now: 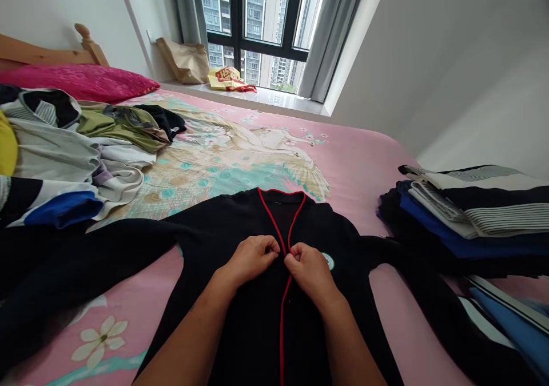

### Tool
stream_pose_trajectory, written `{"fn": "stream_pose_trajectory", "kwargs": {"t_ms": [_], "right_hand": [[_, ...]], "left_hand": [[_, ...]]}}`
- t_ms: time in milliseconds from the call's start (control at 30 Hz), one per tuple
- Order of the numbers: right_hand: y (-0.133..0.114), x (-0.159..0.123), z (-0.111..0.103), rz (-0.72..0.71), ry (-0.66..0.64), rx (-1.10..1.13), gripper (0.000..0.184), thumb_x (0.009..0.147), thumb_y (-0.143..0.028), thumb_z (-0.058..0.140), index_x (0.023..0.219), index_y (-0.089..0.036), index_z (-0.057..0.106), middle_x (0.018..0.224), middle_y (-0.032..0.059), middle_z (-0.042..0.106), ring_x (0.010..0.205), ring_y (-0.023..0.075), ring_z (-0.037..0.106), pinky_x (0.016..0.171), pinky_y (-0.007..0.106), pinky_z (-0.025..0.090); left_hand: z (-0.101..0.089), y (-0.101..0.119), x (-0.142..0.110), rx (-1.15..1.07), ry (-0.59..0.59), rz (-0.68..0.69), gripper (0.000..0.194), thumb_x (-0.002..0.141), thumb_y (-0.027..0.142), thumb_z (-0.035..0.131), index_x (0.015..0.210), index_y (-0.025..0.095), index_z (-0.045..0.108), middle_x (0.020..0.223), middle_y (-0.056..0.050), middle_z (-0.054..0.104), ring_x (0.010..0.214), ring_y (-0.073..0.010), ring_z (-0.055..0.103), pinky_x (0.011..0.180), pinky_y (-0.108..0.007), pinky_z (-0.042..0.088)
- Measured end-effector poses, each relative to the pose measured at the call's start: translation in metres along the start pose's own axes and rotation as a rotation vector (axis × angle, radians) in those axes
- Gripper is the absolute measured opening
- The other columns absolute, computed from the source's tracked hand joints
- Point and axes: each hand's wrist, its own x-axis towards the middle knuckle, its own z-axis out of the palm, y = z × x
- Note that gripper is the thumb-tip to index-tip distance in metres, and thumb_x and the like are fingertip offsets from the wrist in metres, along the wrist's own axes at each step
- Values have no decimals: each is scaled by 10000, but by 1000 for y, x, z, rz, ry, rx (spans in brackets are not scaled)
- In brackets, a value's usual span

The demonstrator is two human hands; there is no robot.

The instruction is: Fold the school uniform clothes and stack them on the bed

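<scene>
A black cardigan (253,329) with red trim lies front up on the bed, its sleeves spread to both sides. A round white and green badge sits on its chest, right of the opening. My left hand (256,255) is closed in a pinch at the left front edge, just below the V-neck. Beside it, my right hand (309,269) pinches the right red-trimmed edge. The two edges meet between my hands. Whatever small fastener may be under the fingertips is hidden.
Loose clothes (55,151) are heaped at the left, near a magenta pillow (81,83). A stack of folded clothes (476,214) stands at the right. The pink patterned bedsheet (355,151) reaches toward the windowsill, which holds a brown paper bag (186,63) and a yellow bag (227,79).
</scene>
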Motion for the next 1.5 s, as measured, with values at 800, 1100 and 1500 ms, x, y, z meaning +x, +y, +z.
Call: {"fn": "stream_pose_trajectory", "kwargs": {"t_ms": [800, 1100, 1500], "right_hand": [[0, 1, -2, -80, -6, 218, 188, 773, -213, 479, 779, -236, 665, 635, -34, 610, 595, 95, 521, 561, 199, 324], [-2, 2, 4, -78, 6, 99, 112, 769, -265, 529, 732, -213, 622, 665, -18, 619, 618, 109, 522, 569, 208, 318], [10, 9, 7, -66, -96, 150, 133, 770, -280, 521, 715, -198, 611, 650, -11, 603, 601, 105, 506, 541, 207, 308]], "left_hand": [[-2, 5, 4, -16, -47, 19, 146, 788, 268, 461, 788, 230, 602, 768, 41, 640, 713, -124, 565, 643, -232, 366], [1, 1, 2, -159, -31, -18, 180, 749, 277, 486, 807, 197, 637, 762, 15, 652, 699, -134, 571, 608, -227, 385], [4, 5, 4, -65, 43, -117, 33, 674, 177, 534, 683, 201, 556, 668, 32, 604, 620, -112, 531, 556, -221, 339]]}}
